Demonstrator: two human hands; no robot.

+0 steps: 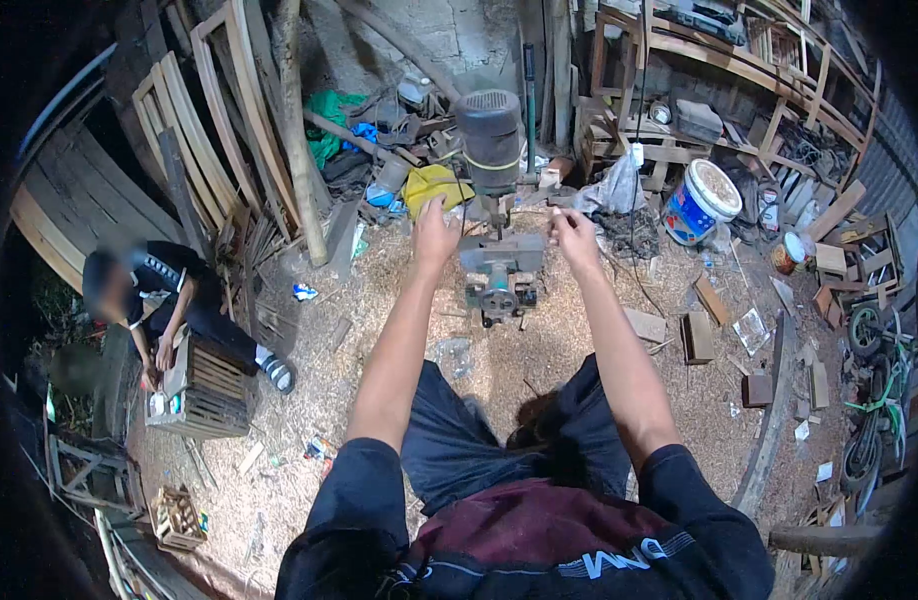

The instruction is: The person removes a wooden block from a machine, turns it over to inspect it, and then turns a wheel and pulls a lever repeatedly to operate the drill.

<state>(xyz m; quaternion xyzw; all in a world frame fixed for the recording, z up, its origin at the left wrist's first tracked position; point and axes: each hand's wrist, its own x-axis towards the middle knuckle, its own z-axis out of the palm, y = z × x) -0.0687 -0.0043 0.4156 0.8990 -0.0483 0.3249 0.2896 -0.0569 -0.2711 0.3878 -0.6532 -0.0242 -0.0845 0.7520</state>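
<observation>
A machine stands ahead of me, with a dark cylindrical motor (489,130) on top and a metal vise with a round handwheel (498,302) below. My left hand (436,235) is raised just left of the vise, its fingers drawn together near a thin dark cable. On the other side, my right hand (576,240) is closed, with thumb and fingers curled toward the machine. What either hand holds, if anything, is too small to tell. Between the hands, a vertical tool bit (500,215) hangs above the vise.
At the left a person (169,290) sits with both hands at a slatted crate (214,390). A white and blue bucket (701,203) stands at the right. Wood blocks (696,338) and shavings cover the floor. Boards lean at the upper left; a small bicycle (869,400) is far right.
</observation>
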